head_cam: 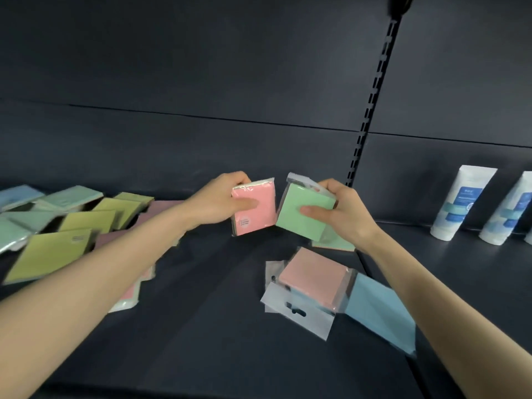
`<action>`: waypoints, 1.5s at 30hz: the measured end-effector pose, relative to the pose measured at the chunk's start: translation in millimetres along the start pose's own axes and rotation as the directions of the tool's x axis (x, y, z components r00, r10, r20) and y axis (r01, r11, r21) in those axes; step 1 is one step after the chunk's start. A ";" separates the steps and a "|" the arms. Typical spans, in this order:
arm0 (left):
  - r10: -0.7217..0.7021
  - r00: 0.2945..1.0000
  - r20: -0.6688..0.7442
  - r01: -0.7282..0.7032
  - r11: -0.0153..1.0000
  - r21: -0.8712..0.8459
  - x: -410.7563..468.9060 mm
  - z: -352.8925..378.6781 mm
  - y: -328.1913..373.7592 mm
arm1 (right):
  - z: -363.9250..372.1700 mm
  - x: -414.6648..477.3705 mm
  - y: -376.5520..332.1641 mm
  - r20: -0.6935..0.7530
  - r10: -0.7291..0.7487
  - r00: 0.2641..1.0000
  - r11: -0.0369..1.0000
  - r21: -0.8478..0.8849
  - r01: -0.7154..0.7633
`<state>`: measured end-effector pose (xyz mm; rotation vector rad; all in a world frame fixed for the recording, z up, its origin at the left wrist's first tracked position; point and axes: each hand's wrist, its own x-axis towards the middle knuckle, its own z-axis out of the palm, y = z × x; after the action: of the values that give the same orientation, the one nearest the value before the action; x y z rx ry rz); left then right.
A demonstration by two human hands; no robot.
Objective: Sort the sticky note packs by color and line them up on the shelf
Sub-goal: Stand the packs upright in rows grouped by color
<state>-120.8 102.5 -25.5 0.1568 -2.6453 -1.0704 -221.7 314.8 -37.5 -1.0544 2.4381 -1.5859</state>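
Note:
My left hand [218,201] grips a pink sticky note pack [257,217] upright above the dark shelf [201,326], thumb across its front. Beside it, my right hand [336,211] grips a green pack [299,223], also lifted and tilted. Below them, a pink pack [313,279] lies on top of a blue pack [374,309] in clear wrappers. Another green pack [339,244] lies flat under my right wrist. On the left lies a loose spread of yellow-green packs [49,254], pale green packs [72,197], a blue pack [17,194] and dull pink packs [164,208].
A slotted upright [371,105] divides the dark back panel. To its right, white tubes with blue labels [460,203] stand on the neighbouring shelf. Bare shelf surface lies between the two groups of packs.

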 end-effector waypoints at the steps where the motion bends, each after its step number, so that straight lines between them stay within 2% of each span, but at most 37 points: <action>1: -0.006 1.000 -0.020 0.006 1.000 -0.023 -7.6 -6.7 0.5 | 3.3 -0.4 -6.6 0.005 -0.018 1.000 1.000 0.015 0.018; 13: -0.070 0.988 -0.135 0.059 0.995 -0.082 -103.6 -90.0 -42.8 | 91.9 -17.6 -79.9 0.147 -0.091 0.985 0.995 0.058 0.083; 18: -0.099 0.985 -0.142 0.075 0.983 -0.167 -118.7 -122.0 -69.6 | 129.2 -25.3 -108.3 0.099 -0.086 0.991 0.995 0.057 0.080; 22: -0.081 0.994 -0.066 0.068 0.980 -0.188 -119.5 -131.8 -93.2 | 151.3 -34.5 -120.3 0.030 -0.045 0.999 0.998 0.040 0.044; 29: -0.001 1.000 -0.030 0.002 1.000 0.019 -113.1 -120.4 -114.9 | 169.3 -53.1 -132.2 -0.058 0.019 0.998 1.000 0.004 -0.019; 35: 0.118 0.989 -0.087 -0.096 0.970 0.221 -119.6 -117.1 -117.9 | 172.1 -57.3 -139.8 -0.078 0.039 0.996 0.999 -0.016 -0.040; 39: 0.160 0.983 -0.090 -0.150 0.983 0.110 -134.9 -122.1 -115.7 | 177.1 -54.6 -147.6 -0.046 0.018 0.999 1.000 -0.002 -0.018; 45: 0.139 0.981 -0.132 -0.153 0.983 -0.100 -164.8 -139.0 -103.1 | 205.8 -48.9 -171.6 0.046 -0.047 0.998 0.989 0.141 0.040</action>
<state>77.5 -30.3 -38.0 0.0057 -2.4386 -1.1153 -16.6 137.8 -8.9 -1.1159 2.2503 -1.6939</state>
